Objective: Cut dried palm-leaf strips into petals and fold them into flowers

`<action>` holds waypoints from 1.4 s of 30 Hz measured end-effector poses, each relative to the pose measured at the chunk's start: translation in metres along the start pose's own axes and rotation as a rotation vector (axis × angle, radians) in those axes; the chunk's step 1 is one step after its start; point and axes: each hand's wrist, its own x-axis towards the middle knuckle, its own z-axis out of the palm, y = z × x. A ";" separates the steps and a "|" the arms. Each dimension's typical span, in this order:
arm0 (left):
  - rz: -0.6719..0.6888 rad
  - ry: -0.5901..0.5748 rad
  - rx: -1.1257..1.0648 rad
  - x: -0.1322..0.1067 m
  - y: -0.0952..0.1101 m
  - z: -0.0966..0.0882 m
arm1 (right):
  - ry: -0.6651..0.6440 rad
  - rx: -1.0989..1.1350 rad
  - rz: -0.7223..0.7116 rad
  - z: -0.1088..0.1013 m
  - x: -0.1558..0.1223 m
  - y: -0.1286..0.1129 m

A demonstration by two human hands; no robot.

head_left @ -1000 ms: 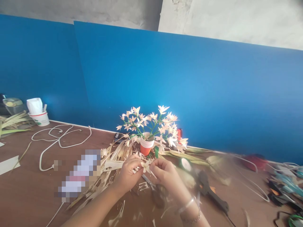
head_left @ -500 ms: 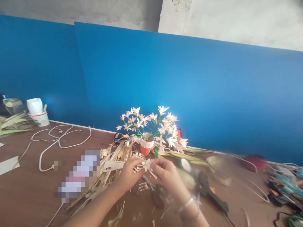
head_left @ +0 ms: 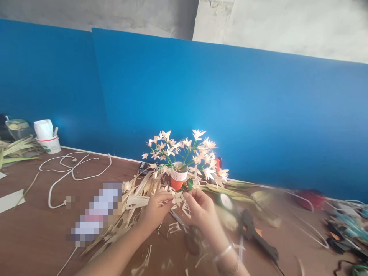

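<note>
My left hand (head_left: 155, 209) and my right hand (head_left: 201, 209) meet in front of me, both pinched on a small pale leaf flower (head_left: 177, 198) held between their fingertips. Cut strips hang from the flower toward my right hand. Just beyond stands an orange paper cup (head_left: 178, 178) holding a bouquet of similar pale flowers (head_left: 184, 149) on green stems. Dried leaf strips (head_left: 138, 195) lie heaped to the left of my hands. Scissors (head_left: 186, 232) lie on the table under my hands.
A black glue gun (head_left: 253, 232) lies right of my hands. A white cable (head_left: 69, 172) loops at left, with a white cup (head_left: 48, 142) and green leaves (head_left: 14, 149) at far left. Cords and tools (head_left: 345, 230) crowd the right. A blue board (head_left: 230, 107) backs the brown table (head_left: 31, 234).
Both hands have lifted slightly toward the cup with the flower, and the fingers have shifted on its petals. Nothing else has moved.
</note>
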 end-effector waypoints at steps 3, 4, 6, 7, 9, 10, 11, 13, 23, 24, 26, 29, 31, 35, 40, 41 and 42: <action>0.015 0.068 0.058 -0.002 -0.002 0.001 | 0.108 -0.231 -0.177 0.005 -0.009 0.000; 0.011 0.089 0.081 -0.002 -0.003 0.001 | 0.137 -0.337 -0.258 0.007 -0.012 0.000; -0.007 0.116 0.120 -0.004 -0.003 0.002 | 0.186 -0.539 -0.418 0.011 -0.017 0.001; -0.015 0.120 0.132 -0.004 -0.003 0.002 | 0.196 -0.619 -0.476 0.013 -0.018 0.002; -0.022 0.117 0.147 -0.005 -0.003 0.002 | 0.203 -0.727 -0.531 0.017 -0.019 0.006; -0.022 0.113 0.153 -0.006 -0.003 0.002 | 0.197 -0.766 -0.542 0.019 -0.019 0.008; -0.023 0.111 0.161 -0.006 -0.003 0.002 | 0.192 -0.800 -0.550 0.021 -0.019 0.010; -0.024 0.103 0.176 -0.006 -0.004 0.002 | 0.192 -0.854 -0.564 0.024 -0.020 0.014; -0.046 0.027 0.038 0.000 -0.004 0.001 | 0.169 -0.426 -0.392 0.013 -0.014 0.005; -0.043 0.016 0.019 0.001 -0.003 0.001 | 0.182 -0.324 -0.303 0.010 -0.011 0.003; -0.036 -0.002 -0.001 0.001 -0.001 0.001 | 0.117 -0.148 -0.148 0.003 -0.004 0.001; 0.004 -0.067 -0.023 0.000 0.001 0.001 | -0.074 0.079 0.033 -0.003 0.003 0.001; 0.028 -0.115 -0.039 -0.001 0.002 0.001 | -0.148 0.206 0.163 -0.003 0.003 0.003; 0.043 -0.164 -0.079 -0.002 0.003 0.001 | -0.180 0.310 0.325 -0.002 0.002 0.003; -0.034 -0.230 -0.154 -0.001 0.008 -0.001 | -0.178 0.312 0.244 -0.007 0.005 0.000; -0.066 -0.253 -0.176 -0.002 0.009 -0.001 | -0.185 0.320 0.227 -0.009 0.005 0.000; -0.103 -0.283 -0.195 -0.002 0.010 -0.002 | -0.208 0.334 0.228 -0.011 0.006 0.000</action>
